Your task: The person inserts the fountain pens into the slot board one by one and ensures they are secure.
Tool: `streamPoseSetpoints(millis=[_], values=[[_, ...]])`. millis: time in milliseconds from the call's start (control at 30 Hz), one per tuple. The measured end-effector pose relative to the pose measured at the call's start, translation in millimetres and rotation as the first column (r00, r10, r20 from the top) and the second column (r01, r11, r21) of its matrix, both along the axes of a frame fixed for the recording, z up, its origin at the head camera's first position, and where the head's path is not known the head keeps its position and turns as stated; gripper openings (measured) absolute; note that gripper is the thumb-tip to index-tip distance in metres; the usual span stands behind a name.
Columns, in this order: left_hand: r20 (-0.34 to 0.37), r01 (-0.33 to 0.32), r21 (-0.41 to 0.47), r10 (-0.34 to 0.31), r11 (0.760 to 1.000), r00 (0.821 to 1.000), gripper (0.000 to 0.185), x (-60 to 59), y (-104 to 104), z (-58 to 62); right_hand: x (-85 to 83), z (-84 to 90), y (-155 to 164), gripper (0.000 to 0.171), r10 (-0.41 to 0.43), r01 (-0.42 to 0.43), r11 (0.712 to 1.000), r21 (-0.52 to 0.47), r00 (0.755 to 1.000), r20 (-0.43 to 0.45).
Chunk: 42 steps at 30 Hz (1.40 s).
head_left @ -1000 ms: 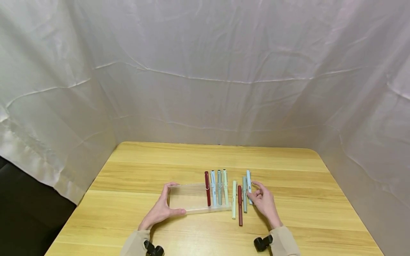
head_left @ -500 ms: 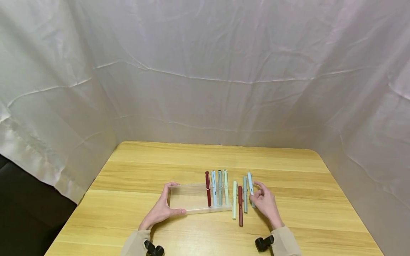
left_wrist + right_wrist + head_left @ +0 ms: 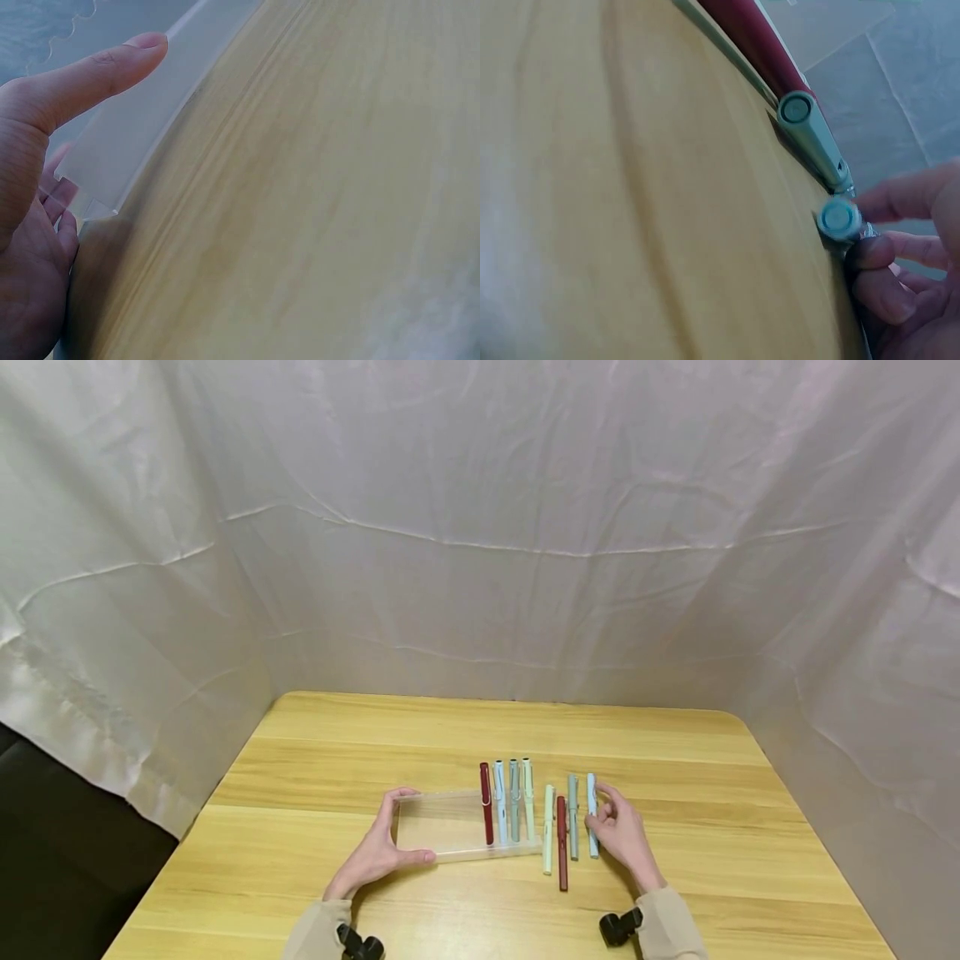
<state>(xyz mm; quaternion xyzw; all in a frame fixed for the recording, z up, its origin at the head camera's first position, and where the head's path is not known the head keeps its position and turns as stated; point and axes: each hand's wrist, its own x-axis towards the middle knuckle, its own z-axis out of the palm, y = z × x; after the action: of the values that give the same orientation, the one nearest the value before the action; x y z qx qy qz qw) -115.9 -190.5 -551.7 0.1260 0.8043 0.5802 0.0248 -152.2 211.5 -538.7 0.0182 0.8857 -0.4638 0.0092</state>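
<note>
Shifted nearer: light-blue pen (image 3: 592, 814), pinched by right-hand fingers (image 3: 606, 817); left hand (image 3: 375, 852) grips clear tray (image 3: 438, 822).

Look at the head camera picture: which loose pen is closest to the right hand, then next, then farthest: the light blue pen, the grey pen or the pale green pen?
From the right hand:
1. Light blue pen, held in its fingers.
2. Grey pen, next pen to the left.
3. Pale green pen, farthest left, beside the clear tray.
</note>
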Motion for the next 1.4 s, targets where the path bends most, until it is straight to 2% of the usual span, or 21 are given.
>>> streamPoseSetpoints(millis=[400, 667, 1033, 1200, 1400], values=[[-0.002, -0.003, 0.003, 0.003, 1.000, 1.000, 0.100, 0.2, -0.3, -0.8, -3.3, 1.0, 2.4, 0.054, -0.016, 0.017, 0.999, -0.037, 0.999, 0.028], [-0.010, -0.001, -0.005, 0.001, 1.000, 1.000, 0.099, 0.8, -1.0, -0.8, -3.6, 4.0, 0.2, 0.064, -0.006, 0.006, 0.999, 0.043, 1.000, 0.016], [0.008, -0.013, -0.026, 0.013, 1.000, 1.000, 0.100, 0.7, -0.2, 1.1, -3.5, 5.3, -2.4, 0.051, -0.035, 0.033, 0.997, 0.070, 0.999, 0.024], [-0.003, -0.005, -0.021, 0.005, 1.000, 1.000, 0.100, 0.2, -0.2, 0.1, -3.1, 4.3, -2.4, 0.047, -0.043, 0.042, 0.998, 0.048, 0.999, 0.020], [-0.004, -0.007, -0.025, 0.007, 1.000, 1.000, 0.099, 0.0, -0.6, -0.5, -1.2, 2.3, -1.8, 0.044, -0.058, 0.059, 0.997, -0.050, 0.998, 0.037]])
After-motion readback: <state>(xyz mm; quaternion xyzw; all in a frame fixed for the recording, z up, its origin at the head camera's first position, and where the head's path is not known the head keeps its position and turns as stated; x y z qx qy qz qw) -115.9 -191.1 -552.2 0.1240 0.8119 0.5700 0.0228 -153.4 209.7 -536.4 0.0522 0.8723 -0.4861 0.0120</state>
